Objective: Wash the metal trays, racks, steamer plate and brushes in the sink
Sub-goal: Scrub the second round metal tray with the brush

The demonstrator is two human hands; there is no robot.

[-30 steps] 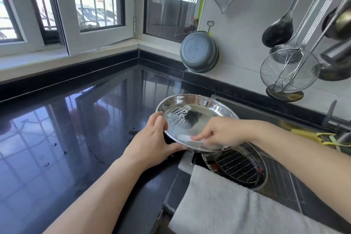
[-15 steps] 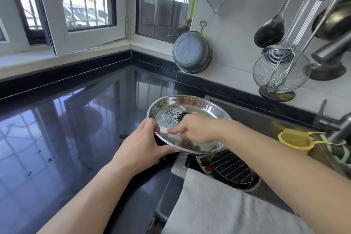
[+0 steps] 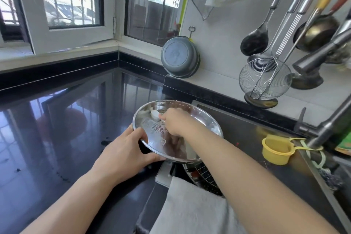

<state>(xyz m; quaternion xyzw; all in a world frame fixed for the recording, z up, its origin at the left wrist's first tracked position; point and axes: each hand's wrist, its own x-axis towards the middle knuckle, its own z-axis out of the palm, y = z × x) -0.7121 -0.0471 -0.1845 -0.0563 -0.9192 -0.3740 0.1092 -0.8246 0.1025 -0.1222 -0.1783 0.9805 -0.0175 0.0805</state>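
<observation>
Head view. The round metal tray [image 3: 191, 119] is held tilted over the left edge of the sink [image 3: 247, 133], partly above the black countertop [image 3: 57, 129]. The left hand [image 3: 123, 150] grips the tray's near rim, thumb on the inner side, fingers beneath. The right hand [image 3: 175, 122] is curled around a white scrubbing pad [image 3: 155, 114], pressing it against the tray's inner face. A wire rack [image 3: 204, 175] lies in the sink below. A grey towel [image 3: 190, 209] drapes the sink's front edge. No readable writing is visible.
</observation>
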